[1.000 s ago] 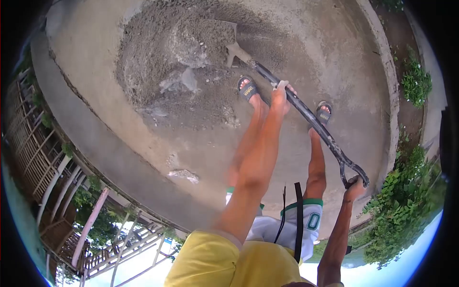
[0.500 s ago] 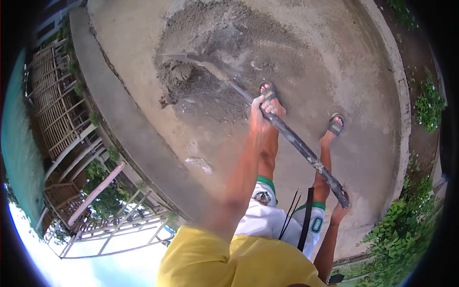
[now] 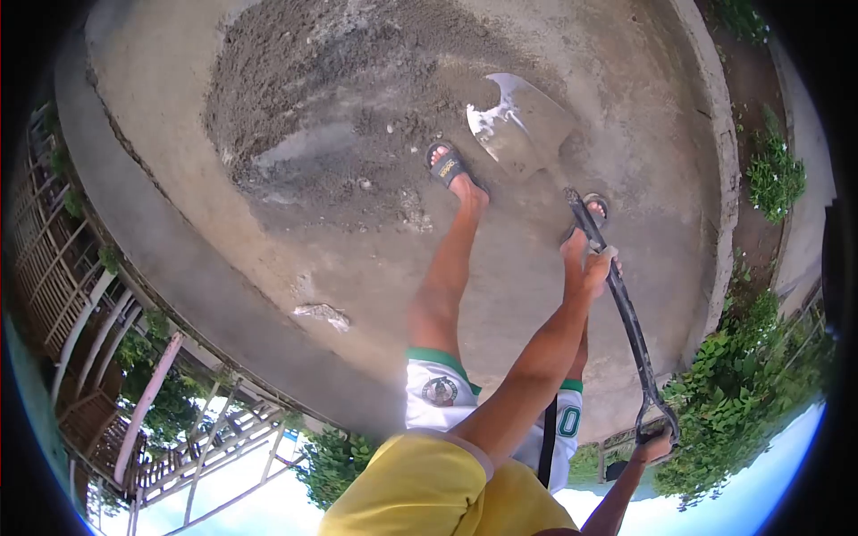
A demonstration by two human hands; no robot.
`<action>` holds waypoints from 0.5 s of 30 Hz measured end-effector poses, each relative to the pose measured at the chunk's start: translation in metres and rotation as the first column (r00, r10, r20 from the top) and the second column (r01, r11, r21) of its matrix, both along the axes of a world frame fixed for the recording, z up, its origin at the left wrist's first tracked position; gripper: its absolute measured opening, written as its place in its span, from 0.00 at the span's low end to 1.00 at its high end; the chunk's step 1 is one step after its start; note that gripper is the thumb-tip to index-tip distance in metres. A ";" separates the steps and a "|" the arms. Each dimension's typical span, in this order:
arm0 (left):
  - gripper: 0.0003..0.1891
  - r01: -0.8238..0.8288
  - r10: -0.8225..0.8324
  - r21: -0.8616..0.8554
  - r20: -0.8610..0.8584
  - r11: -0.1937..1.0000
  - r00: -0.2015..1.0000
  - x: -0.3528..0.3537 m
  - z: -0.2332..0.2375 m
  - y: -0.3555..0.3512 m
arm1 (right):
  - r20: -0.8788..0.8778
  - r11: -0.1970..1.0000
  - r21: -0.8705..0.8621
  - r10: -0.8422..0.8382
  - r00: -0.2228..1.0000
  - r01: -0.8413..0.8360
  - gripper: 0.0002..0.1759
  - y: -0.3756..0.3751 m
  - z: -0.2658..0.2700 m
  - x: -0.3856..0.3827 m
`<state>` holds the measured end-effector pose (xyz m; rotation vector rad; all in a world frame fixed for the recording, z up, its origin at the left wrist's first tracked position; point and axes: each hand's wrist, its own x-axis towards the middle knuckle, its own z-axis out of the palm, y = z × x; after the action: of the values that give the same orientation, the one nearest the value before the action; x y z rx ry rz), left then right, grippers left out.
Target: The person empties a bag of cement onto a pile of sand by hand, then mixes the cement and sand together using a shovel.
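A shovel slants across the right half of the view, its broad metal blade raised in front of the feet. White wet residue shows on the blade's left edge. My left hand is wrapped round the dark shaft near the blade end. At the far end, my right hand grips the D-shaped handle. Grey mortar mix lies spread on the concrete to the left of the blade, with a smoother scraped patch in it.
My sandaled feet stand on the concrete floor. A crumpled scrap lies at left. A low concrete curb and green plants run along the right. Bamboo fencing stands at lower left.
The shovel has swung from the mix on the left to the right, and its blade now shows its face. Both hands have moved right with it, still gripping.
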<state>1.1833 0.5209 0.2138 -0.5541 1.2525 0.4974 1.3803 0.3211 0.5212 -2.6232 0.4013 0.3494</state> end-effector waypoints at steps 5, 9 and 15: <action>0.06 -0.083 0.096 0.074 -0.190 0.994 0.977 -0.175 -0.026 0.075 | -0.161 0.904 0.134 0.424 0.891 -0.405 0.15 0.085 -0.077 -0.083; 0.06 -0.278 0.301 0.154 -0.152 0.948 0.941 -0.197 0.053 0.095 | -0.190 0.871 0.148 0.490 0.851 -0.468 0.12 0.104 -0.031 -0.080; 0.09 -0.574 0.531 0.363 0.221 0.734 0.818 -0.247 0.160 0.132 | -0.213 0.530 0.269 0.847 0.487 -0.804 0.14 0.135 -0.013 -0.052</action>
<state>0.9360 0.6530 0.3734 -0.5756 0.8224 1.2014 1.3281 0.4559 0.5086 -2.4171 -0.8605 1.0849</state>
